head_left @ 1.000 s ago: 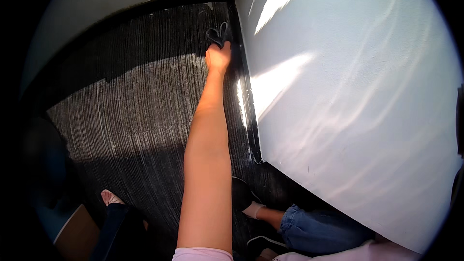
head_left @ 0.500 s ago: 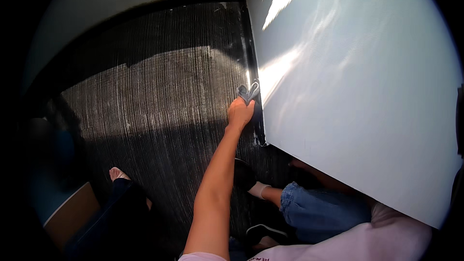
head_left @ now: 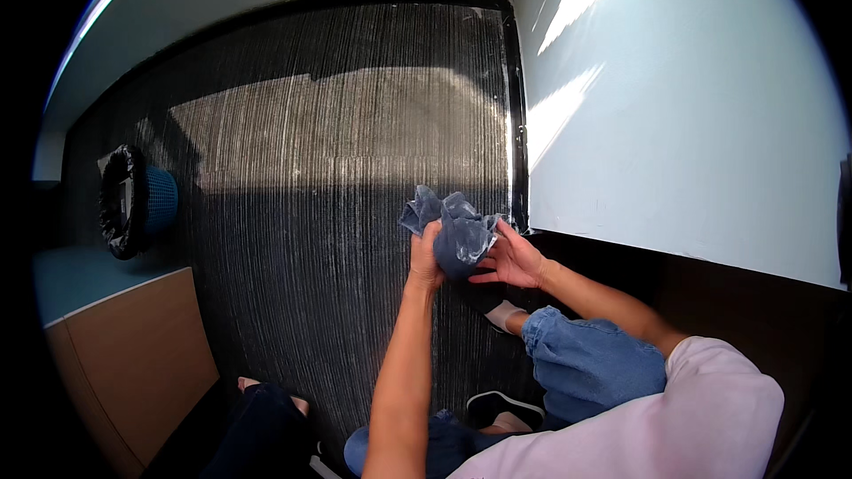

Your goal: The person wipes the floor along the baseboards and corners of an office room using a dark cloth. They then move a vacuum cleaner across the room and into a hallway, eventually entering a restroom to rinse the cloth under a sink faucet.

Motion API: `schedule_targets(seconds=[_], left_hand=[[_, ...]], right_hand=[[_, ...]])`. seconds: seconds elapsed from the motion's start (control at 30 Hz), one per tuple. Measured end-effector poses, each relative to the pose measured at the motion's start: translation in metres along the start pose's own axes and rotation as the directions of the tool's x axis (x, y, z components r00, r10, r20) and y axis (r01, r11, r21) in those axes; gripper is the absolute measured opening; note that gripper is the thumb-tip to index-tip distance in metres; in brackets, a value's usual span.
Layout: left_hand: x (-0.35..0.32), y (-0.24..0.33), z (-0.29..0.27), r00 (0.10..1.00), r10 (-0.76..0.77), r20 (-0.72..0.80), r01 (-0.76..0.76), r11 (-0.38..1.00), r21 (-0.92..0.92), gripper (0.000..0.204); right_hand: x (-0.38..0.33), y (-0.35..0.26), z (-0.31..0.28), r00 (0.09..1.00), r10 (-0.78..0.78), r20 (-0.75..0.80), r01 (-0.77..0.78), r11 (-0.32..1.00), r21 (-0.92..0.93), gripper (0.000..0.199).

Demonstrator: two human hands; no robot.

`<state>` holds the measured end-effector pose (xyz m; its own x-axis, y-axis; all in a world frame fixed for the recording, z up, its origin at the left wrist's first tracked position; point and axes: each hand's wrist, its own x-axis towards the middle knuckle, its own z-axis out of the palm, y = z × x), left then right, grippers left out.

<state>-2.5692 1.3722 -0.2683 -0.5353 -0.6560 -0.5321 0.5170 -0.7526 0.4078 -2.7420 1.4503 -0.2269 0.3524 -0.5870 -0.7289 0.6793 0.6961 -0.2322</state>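
Observation:
A crumpled grey-blue cloth (head_left: 463, 244) with whitish smears is bunched up in front of me, above the dark striped carpet. My left hand (head_left: 427, 255) is closed around its left side, with the thumb lying against the folds. At the right side of the cloth, my right hand (head_left: 517, 259) is open, its fingers spread and its palm partly showing. The right thumb touches or nearly touches the cloth's edge; the folds partly hide the contact.
A pale wall panel (head_left: 674, 124) with a dark skirting strip (head_left: 517, 124) rises at the right. On the left stand a blue wastebasket (head_left: 161, 200) with a black liner and a brown cabinet (head_left: 133, 364). Another person's leg (head_left: 257, 435) shows at the lower left.
The left hand has drawn the cloth back from the skirting toward me. My right hand has come into view beside it. The view has shifted left, showing the wastebasket.

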Motion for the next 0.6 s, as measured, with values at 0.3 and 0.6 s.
schedule_targets(seconds=[0.3, 0.6], left_hand=[[-0.02, 0.04, 0.004, 0.842, 0.492, 0.221, -0.505, 0.576, 0.643, 0.027], [-0.015, 0.031, -0.021, 0.918, 0.393, 0.047, -0.091, 0.094, 0.991, 0.027]], right_hand=[[0.035, -0.021, 0.087, 0.98, -0.147, 0.136, 0.169, 0.972, -0.163, 0.089], [0.069, -0.029, 0.101, 0.998, -0.062, 0.029, 0.061, 0.621, -0.782, 0.082]])
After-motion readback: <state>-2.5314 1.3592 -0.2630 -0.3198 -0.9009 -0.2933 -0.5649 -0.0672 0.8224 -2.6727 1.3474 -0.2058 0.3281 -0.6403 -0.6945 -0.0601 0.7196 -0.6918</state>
